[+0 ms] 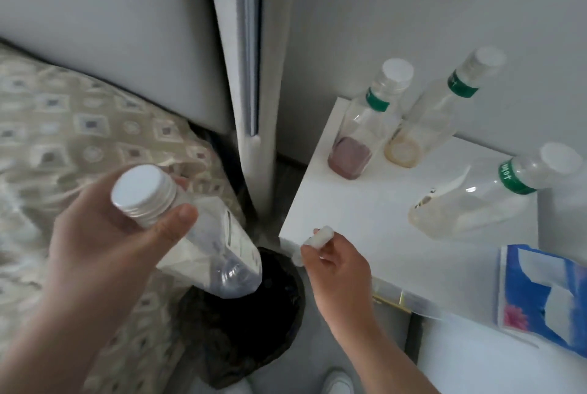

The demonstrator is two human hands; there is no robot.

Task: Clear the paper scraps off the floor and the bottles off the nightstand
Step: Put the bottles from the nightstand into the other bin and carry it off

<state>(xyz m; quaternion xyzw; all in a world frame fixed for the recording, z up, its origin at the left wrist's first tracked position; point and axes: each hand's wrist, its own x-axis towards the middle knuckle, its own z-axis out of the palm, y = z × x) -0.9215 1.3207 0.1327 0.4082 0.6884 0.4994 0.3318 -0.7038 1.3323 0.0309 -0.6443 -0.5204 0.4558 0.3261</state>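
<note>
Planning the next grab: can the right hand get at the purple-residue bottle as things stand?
Probably not yet. The right hand pinches a white paper wad, so its fingers are taken. The nightstand top between it and the purple-residue bottle looks bare.

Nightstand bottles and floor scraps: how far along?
Done: nothing confirmable; the bin interior is too dark. In hand: left hand grips a white-capped bottle over the bin, right hand pinches a paper scrap. Left: purple-dregs bottle, tan-dregs bottle and near bottle on the nightstand.
</note>
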